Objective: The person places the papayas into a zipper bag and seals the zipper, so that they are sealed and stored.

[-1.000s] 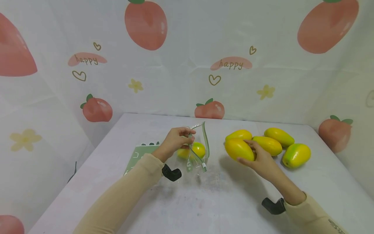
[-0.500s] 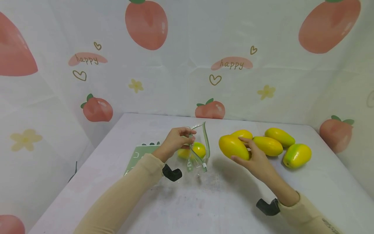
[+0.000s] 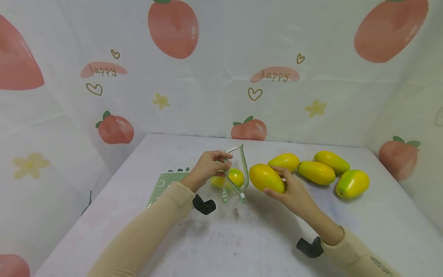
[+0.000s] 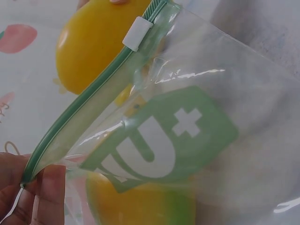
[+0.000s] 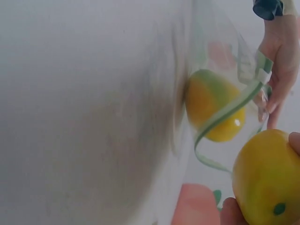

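My left hand [image 3: 209,167] pinches the green-edged mouth of a clear zip bag [image 4: 215,84], which has a white slider and a green printed label. The bag's mouth gapes toward the right. Inside it lies one yellow-green mango [image 5: 213,103], partly hidden by the left fingers in the head view. My right hand [image 3: 292,192] grips a second mango [image 3: 266,179], thumb below and fingers over its far side. This mango is raised above the table, close to the right of the bag's mouth. In the left wrist view it shows behind the green zip strip.
Several more mangoes [image 3: 316,172] lie on the table [image 3: 221,246] at the back right. A flat green item [image 3: 166,188] with white print lies left of the bag, partly behind the left forearm. A fruit-print cloth [image 3: 207,92] hangs behind the table.
My right hand has carried its mango leftward from beside the other mangoes to close by the bag's mouth. The left hand and bag have stayed in place.
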Motion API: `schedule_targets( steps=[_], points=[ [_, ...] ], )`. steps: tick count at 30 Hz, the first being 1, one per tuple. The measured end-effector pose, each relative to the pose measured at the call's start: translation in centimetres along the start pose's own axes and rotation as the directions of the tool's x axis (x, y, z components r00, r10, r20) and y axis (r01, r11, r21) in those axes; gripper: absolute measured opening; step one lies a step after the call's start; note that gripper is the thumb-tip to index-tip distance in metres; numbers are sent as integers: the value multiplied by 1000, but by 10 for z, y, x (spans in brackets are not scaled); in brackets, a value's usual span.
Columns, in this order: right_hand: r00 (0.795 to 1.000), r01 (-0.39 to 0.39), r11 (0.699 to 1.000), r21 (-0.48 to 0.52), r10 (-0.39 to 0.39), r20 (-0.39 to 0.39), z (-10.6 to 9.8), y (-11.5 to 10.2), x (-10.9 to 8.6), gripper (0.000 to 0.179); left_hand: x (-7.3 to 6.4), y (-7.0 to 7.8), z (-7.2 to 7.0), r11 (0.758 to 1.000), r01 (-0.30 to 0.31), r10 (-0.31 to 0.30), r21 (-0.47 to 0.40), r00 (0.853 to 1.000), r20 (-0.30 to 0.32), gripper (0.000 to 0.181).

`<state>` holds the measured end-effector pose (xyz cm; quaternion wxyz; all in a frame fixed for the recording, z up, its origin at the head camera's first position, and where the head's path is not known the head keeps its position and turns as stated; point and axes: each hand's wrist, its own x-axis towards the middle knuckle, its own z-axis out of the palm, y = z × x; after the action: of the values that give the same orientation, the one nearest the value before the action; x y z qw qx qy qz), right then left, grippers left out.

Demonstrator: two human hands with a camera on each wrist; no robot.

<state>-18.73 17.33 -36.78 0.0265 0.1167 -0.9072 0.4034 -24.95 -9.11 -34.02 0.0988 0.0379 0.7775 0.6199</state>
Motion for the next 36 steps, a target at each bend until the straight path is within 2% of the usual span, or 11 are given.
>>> schedule_targets(
  steps=[13, 20, 26, 32, 36],
  points=[
    [999, 18, 999, 48, -20, 40, 18, -4, 5, 68, 0, 1, 1, 1000, 6, -6, 19, 1000, 2, 26],
    [999, -16, 998, 61, 13, 50, 23, -5, 8, 68, 0, 2, 2, 1000, 17, -17, 12, 1000, 7, 26],
    [998, -26, 998, 60, 23, 54, 24, -6, 10, 68, -1, 2, 2, 1000, -3, 3, -4, 1000, 20, 27],
    [998, 53, 997, 49, -54, 18, 26, -6, 14, 66, -2, 1, 3, 1000, -11, 11, -13, 1000, 25, 26],
    [994, 104, 993, 57, -105, 21, 25, -7, 17, 65, -1, 2, 3, 1000, -5, 5, -15, 1000, 27, 26]
  ],
)
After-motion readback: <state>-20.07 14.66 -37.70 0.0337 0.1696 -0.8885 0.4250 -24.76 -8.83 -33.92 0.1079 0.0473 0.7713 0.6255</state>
